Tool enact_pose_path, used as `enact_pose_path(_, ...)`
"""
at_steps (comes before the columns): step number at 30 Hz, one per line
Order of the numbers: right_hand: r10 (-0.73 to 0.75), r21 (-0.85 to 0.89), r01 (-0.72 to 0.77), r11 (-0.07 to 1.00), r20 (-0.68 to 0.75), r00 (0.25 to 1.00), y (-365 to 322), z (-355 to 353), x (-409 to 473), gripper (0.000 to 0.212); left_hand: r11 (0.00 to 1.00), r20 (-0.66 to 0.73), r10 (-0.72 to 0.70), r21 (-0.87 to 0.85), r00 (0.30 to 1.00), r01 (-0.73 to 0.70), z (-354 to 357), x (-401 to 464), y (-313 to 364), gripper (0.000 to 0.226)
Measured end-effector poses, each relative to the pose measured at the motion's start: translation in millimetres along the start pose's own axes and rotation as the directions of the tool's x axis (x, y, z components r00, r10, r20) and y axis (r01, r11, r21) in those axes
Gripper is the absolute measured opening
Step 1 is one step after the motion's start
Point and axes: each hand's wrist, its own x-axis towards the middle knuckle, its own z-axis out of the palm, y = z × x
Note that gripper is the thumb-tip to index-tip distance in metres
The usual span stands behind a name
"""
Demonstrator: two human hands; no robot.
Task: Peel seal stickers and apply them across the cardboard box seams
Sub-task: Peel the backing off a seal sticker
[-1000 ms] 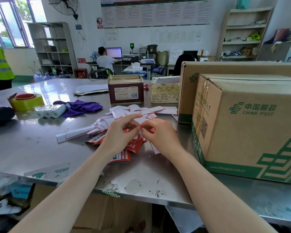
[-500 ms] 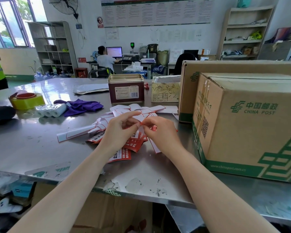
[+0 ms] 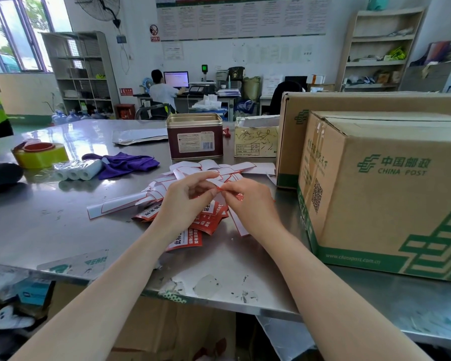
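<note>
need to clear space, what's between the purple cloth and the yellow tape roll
In the head view, a clear-wrapped pack of white paper rolls lies between the purple cloth and the yellow tape roll.

We have a single view, worn on the person's head, looking forward and down across the tabletop (image 3: pixel 63 225). It sits close over both forearms, which reach in from the bottom edge to the left hand (image 3: pixel 185 201) and right hand (image 3: pixel 248 201) at mid-frame. The wide lens bends the edges; the cardboard box (image 3: pixel 375 194) fills our right side, the room's back wall lies far ahead.
</note>
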Motion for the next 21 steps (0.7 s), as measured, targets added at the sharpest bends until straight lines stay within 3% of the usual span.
enact_pose_path(12,-0.119,-0.281,0.138,0.95,0.084,0.989,-2.6,-4.2,-4.3,0.031,1.0,-0.013,-0.008,0.022,1.0,0.008,1.5,0.0,-4.1,0.03)
enact_pose_path(21,-0.048,-0.108,0.055,0.993,0.066,0.997,1.5,1.4,-0.4,0.026,0.999,-0.011,0.006,0.039,1.0,-0.006,1.7,-1.1,-0.6,0.03)
